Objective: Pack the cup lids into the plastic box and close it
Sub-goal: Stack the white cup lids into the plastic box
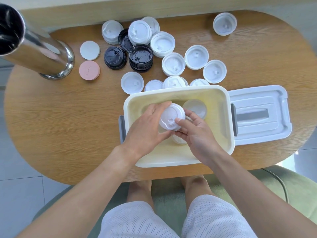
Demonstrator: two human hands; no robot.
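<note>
A cream plastic box (217, 93) stands open on the wooden table, right in front of me. Both hands are inside it, holding a white cup lid (171, 115) between them. My left hand (147, 127) grips its left side with curled fingers. My right hand (195, 131) pinches its right edge, thumb on top. Another white lid (195, 107) lies on the box floor behind, and one more peeks out under my hands. The box's white cover (260, 115) lies flat to the right. Several white lids (195, 57) and black lids (140, 57) are spread behind the box.
A shiny metal column (42, 54) rises from the table at the far left. A white disc (89, 50) and a pink disc (89, 70) lie beside it. One lone white lid (225, 24) sits at the far right back. My knees are under the table's near edge.
</note>
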